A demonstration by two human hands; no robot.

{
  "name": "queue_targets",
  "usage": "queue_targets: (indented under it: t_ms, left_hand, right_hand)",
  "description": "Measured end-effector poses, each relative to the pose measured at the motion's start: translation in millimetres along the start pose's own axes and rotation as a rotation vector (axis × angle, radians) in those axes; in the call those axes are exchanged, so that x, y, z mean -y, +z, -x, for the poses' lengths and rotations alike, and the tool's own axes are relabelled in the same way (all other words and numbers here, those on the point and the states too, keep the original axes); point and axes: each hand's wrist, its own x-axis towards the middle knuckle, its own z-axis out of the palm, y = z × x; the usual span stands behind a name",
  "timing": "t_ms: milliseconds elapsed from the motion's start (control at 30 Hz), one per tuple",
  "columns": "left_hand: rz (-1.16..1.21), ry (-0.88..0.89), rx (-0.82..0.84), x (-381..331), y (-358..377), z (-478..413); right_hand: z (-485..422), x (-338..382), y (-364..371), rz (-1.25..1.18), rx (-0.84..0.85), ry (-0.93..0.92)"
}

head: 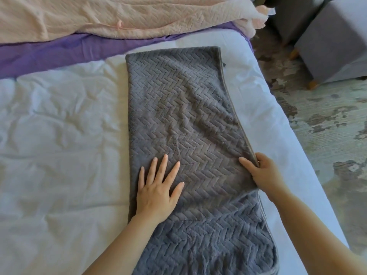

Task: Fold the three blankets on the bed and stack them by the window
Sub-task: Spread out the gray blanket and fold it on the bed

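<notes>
A grey herringbone blanket [184, 108] lies folded into a long strip on the white bed [59, 135], running from the near edge toward the far side. My left hand [158, 187] presses flat on it with fingers spread, near its left edge. At the strip's right edge, my right hand [260, 171] grips the fabric, thumb on top and fingers curled over the hem. A peach blanket [119, 14] lies unfolded across the far side of the bed. A purple blanket [49, 52] shows under it, also spread out.
The bed's right edge runs diagonally past my right arm. Beyond it is a patterned rug [327, 124]. Two grey upholstered ottomans [333, 42] with wooden feet stand at the top right. No window is in view.
</notes>
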Motion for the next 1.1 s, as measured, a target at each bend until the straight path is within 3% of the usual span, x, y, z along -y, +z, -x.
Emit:
queue_targets:
  t_ms: [67,300,433,533,667,733,833,1000,1100]
  left_hand:
    - [-0.027,-0.025,0.033,0,2,9]
    - [0.03,-0.152,0.04,-6,2,68]
    - [0.058,-0.223,0.035,-14,8,118]
    - [0.142,-0.321,0.006,-19,11,146]
    - [0.552,-0.626,-0.15,-25,16,174]
    - [0.725,-0.736,-0.136,-25,16,182]
    - [0.893,-0.764,-0.173,-17,11,191]
    - [0.871,-0.82,-0.039,-8,21,213]
    - [0.804,-0.814,-0.093,-10,26,223]
  right_hand:
    - [10,-4,4,0.037,0.002,0.014]
    - [66,-39,-15,-0.082,0.277,0.106]
    - [93,-60,-19,-0.046,0.092,0.081]
    - [112,-74,-20,-0.024,0.132,0.125]
    - [137,-92,-22,0.009,0.275,0.117]
    - [145,-97,-22,0.012,0.209,0.095]
    - [153,-101,-23,-0.049,0.018,0.03]
    - [166,-121,-6,0.069,0.094,0.038]
    - [165,-129,-5,0.089,0.002,-0.041]
